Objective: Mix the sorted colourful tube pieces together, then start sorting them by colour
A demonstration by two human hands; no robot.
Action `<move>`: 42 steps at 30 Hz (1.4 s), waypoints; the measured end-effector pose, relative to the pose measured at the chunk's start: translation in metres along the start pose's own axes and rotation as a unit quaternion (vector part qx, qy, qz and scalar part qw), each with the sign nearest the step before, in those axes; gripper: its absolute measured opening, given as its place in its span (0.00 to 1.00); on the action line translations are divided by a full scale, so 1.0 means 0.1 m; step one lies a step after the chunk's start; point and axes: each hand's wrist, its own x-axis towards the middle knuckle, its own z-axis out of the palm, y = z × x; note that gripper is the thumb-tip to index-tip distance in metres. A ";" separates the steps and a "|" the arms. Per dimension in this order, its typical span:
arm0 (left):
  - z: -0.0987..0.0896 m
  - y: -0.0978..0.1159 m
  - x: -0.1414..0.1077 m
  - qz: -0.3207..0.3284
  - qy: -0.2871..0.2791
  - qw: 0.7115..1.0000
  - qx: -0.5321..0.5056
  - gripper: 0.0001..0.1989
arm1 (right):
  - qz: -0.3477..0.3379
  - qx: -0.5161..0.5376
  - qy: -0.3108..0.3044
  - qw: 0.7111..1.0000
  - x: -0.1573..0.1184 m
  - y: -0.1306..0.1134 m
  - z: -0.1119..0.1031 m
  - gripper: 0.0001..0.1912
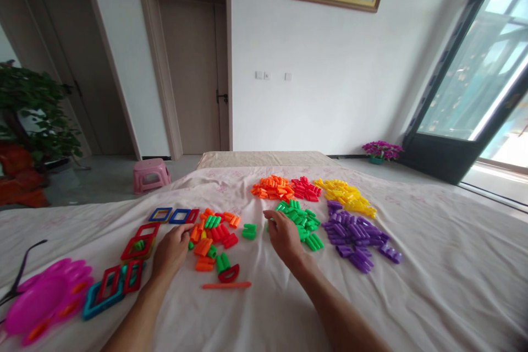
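Observation:
My left hand (173, 247) is at the left edge of a mixed heap of orange, red and green plastic blocks (218, 231). Its fingers are curled together, and whatever they may hold is hidden. A small green piece shows just below its fingertips. My right hand (285, 235) hovers against the left side of a green block pile (303, 220), index finger and thumb apart, with no block visible between them. Between the hands lies a pair of green blocks (249, 231). Nearer to me are a red half-round piece (229, 273) and an orange stick (226, 285).
Sorted piles of orange (272, 187), red (306, 189), yellow (345, 196) and purple blocks (357, 234) lie on the pale cloth. At left are magnetic frame tiles (138, 241), a magenta plastic tray (49, 302) and dark glasses (20, 275). A pink stool (150, 174) stands beyond.

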 end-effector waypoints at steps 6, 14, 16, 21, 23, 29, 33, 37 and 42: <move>0.02 -0.03 0.01 -0.002 0.000 1.000 -0.005 0.19 | -0.071 -0.113 -0.132 0.982 -0.12 -0.26 0.22 0.17; 0.02 -0.05 0.01 0.009 0.004 1.000 -0.008 0.19 | -0.063 -0.139 -0.166 0.974 -0.19 -0.18 0.25 0.12; 0.02 -0.06 0.02 0.008 -0.003 1.000 -0.009 0.20 | -0.059 -0.131 -0.150 0.978 -0.21 -0.21 0.20 0.12; 0.02 -0.07 0.02 0.006 -0.012 1.000 -0.004 0.20 | -0.044 -0.096 -0.040 0.994 -0.13 -0.15 -0.02 0.14; 0.01 -0.07 0.02 0.004 -0.010 1.000 -0.005 0.20 | -0.019 -0.089 0.018 0.996 -0.05 -0.04 -0.14 0.15; 0.02 -0.06 0.01 -0.006 -0.009 1.000 -0.002 0.19 | 0.117 -0.123 0.081 0.982 0.13 0.42 -0.51 0.18; 0.01 -0.06 0.01 -0.008 -0.019 1.000 -0.004 0.19 | 0.177 -0.133 0.098 0.970 0.13 0.69 -0.62 0.19; 0.00 -0.04 0.01 -0.013 -0.018 1.000 -0.002 0.20 | 0.155 -0.096 0.158 0.970 0.13 0.80 -0.61 0.18; -0.02 0.02 -0.01 0.000 0.001 1.000 -0.001 0.19 | 0.058 -0.031 0.164 0.984 0.13 0.59 -0.41 0.16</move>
